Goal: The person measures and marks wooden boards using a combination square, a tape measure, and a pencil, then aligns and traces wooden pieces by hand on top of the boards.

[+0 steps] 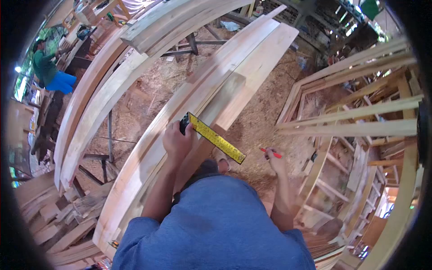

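Observation:
My left hand (177, 140) is closed round the black handle of a try square (217, 138), whose yellow marked blade points down to the right. The blade lies across a wooden beam (223, 96) and sticks out past its edge. Under the square, long pale boards (173, 112) run from lower left to upper right. Out to the right, over the floor, my right hand (275, 161) grips a red pencil (271, 153). That pencil is apart from the wood.
More long beams (108, 87) rest on dark stands at the left. Wooden frames (346, 128) fill the right side. Scrap timber (63, 220) is piled at lower left. Shavings cover the floor (265, 117). A person (49, 69) in green stands at a far bench.

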Action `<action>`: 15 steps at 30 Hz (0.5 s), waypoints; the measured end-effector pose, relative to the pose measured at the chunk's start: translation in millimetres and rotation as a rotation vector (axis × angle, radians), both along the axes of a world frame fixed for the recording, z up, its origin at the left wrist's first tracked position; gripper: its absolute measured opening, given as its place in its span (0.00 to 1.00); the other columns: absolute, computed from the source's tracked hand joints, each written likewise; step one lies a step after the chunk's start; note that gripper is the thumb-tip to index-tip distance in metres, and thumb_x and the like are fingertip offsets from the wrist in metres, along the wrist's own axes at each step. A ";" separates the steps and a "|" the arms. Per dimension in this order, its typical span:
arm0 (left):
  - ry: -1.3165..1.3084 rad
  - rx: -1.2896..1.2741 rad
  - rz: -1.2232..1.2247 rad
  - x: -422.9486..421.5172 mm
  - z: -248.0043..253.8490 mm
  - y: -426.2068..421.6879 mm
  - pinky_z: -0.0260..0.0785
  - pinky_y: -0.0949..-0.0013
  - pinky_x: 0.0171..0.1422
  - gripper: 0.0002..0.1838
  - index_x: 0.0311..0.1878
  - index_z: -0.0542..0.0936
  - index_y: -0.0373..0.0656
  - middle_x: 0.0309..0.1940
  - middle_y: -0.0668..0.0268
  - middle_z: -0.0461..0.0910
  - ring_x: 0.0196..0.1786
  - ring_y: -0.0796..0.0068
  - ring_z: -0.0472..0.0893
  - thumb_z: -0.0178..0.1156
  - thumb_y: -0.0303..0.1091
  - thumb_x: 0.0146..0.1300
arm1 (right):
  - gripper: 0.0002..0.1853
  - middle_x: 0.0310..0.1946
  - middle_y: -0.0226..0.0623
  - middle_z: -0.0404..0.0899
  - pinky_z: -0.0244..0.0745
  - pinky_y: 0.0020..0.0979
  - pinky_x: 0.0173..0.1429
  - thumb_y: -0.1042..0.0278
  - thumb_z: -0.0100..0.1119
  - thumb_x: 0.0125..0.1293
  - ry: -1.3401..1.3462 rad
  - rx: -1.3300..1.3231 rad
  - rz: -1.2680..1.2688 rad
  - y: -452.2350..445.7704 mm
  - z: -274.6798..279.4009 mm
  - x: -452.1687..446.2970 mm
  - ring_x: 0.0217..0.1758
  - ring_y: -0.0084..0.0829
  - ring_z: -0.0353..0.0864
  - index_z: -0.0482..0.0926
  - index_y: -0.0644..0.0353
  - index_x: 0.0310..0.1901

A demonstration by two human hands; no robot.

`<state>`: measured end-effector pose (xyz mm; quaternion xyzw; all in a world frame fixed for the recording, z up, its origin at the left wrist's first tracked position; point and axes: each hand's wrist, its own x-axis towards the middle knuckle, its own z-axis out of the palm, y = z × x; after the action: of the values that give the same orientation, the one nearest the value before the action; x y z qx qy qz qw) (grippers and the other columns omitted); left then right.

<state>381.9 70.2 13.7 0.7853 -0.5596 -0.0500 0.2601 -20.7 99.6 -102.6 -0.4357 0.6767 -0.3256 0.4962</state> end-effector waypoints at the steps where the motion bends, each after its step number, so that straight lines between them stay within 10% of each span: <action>1: 0.021 0.002 -0.007 -4.7 0.4 -10.6 0.75 0.48 0.45 0.21 0.43 0.83 0.38 0.37 0.53 0.83 0.41 0.48 0.83 0.68 0.50 0.64 | 0.12 0.31 0.34 0.86 0.78 0.26 0.39 0.64 0.60 0.75 0.005 0.025 -0.006 -11.0 4.8 4.7 0.31 0.21 0.82 0.85 0.66 0.46; 15: 0.163 0.091 -0.016 -81.4 -4.5 -154.7 0.73 0.47 0.50 0.21 0.47 0.80 0.39 0.43 0.52 0.83 0.46 0.49 0.83 0.67 0.48 0.62 | 0.12 0.33 0.34 0.85 0.77 0.27 0.44 0.65 0.61 0.75 0.104 -0.232 0.141 -151.5 87.0 2.7 0.37 0.24 0.83 0.84 0.66 0.48</action>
<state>300.6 -84.5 9.2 0.7850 -0.5402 -0.1412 0.2684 -17.9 -51.9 -15.6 -0.5529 0.6270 -0.3429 0.4285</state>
